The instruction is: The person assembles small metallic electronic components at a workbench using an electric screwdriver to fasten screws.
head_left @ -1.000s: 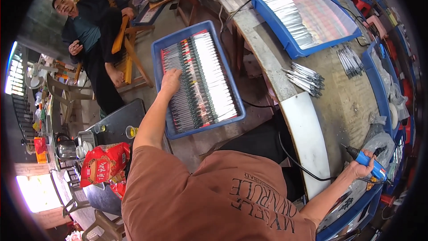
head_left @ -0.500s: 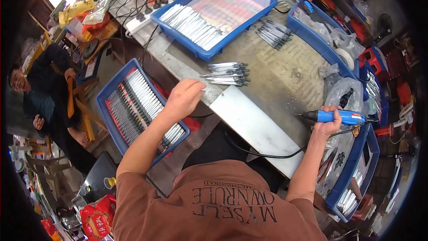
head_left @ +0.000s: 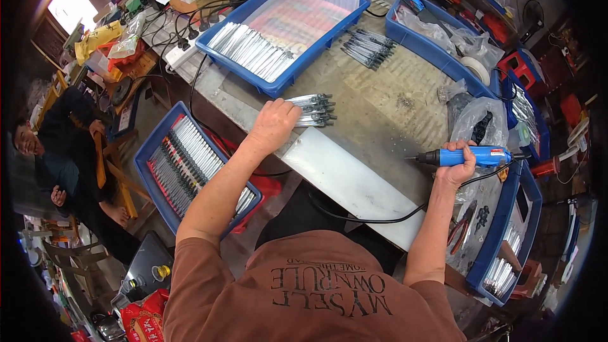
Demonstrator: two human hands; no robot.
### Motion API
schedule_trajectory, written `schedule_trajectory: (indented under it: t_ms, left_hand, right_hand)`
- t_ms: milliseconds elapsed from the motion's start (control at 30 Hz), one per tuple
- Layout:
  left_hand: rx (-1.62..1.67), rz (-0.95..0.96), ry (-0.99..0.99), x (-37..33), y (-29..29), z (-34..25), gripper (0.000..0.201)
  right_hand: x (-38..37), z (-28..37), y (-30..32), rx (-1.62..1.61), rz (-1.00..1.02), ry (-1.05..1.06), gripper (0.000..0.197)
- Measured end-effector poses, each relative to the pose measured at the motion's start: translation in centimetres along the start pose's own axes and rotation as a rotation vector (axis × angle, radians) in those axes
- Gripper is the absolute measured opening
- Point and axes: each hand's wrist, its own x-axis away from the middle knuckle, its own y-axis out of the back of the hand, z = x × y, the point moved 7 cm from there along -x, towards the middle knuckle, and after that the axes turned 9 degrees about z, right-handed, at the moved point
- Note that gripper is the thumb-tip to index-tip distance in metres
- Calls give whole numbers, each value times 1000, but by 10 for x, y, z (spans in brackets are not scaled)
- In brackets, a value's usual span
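Note:
My left hand [head_left: 277, 125] reaches over the table's near edge with its fingers curled together. Its fingertips meet the left ends of a small pile of silvery pen-like sticks with dark tips [head_left: 315, 110]; whether any is pinched between them is hidden. In my right hand [head_left: 457, 166] is a blue electric screwdriver [head_left: 487, 155], gripped around its body. The tool lies level, its thin bit pointing left over the table, and a black cord runs from its rear. Below the pile, a white board [head_left: 348, 174] lies at the front edge.
A blue tray [head_left: 278, 85] of similar sticks stands behind the pile, with another bundle [head_left: 368, 49] beside it. Left of the table sits a second filled blue tray [head_left: 144, 158]. Blue bins [head_left: 535, 215] with plastic bags line the right. A person [head_left: 69, 145] sits at left.
My left hand has moved right and forward to the pile of sticks. The right hand keeps hold of the screwdriver. The whole view has shifted slightly.

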Motion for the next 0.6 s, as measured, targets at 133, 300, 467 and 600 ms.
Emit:
schedule_trajectory:
  t_ms: [133, 300, 467, 600]
  left_hand:
    - [19, -22, -34, -1, 4, -2, 8]
    - [68, -54, -28, 3, 5, -1, 9]
    - [111, -107, -4, 8, 7, 1, 13]
    - [225, -152, 120, 21, 18, 5, 21]
  right_hand:
    - [1, -1, -2, 15, 0, -9, 28]
    - [1, 0, -1, 11, 3, -13, 28]
    - [2, 0, -2, 17, -1, -15, 28]
    - [1, -1, -1, 14, 1, -14, 28]
